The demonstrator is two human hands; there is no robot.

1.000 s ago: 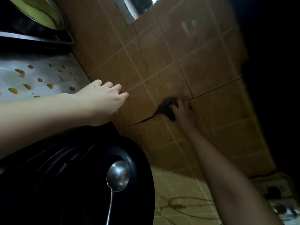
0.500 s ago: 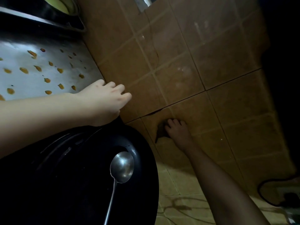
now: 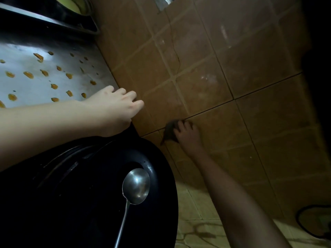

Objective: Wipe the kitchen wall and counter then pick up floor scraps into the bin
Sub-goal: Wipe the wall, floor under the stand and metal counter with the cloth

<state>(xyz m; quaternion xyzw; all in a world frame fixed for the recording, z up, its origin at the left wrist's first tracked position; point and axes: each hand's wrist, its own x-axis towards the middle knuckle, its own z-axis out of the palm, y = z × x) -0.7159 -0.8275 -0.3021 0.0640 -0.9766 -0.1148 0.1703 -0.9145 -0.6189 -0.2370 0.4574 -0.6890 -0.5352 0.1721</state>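
Observation:
My right hand [image 3: 188,136] grips a dark cloth [image 3: 169,130] and presses it against the brown tiled wall [image 3: 206,59], right at a dark seam between tiles. My left hand [image 3: 114,106] rests with loosely bent fingers where the steel counter [image 3: 23,87] meets the wall, holding nothing. Several orange scraps [image 3: 28,74] lie scattered over the counter. A thin crack runs down the wall above the cloth.
A large black pan [image 3: 80,203] sits below my left forearm with a metal spoon [image 3: 136,185] lying in it. A metal bowl [image 3: 84,8] stands at the counter's far end. Pale floor tiles [image 3: 193,230] and a dark cable [image 3: 300,222] show at lower right.
My right hand slid the cloth down the wall below the dark seam, then back up to it. My left hand stayed at the counter edge. The view shifted slightly.

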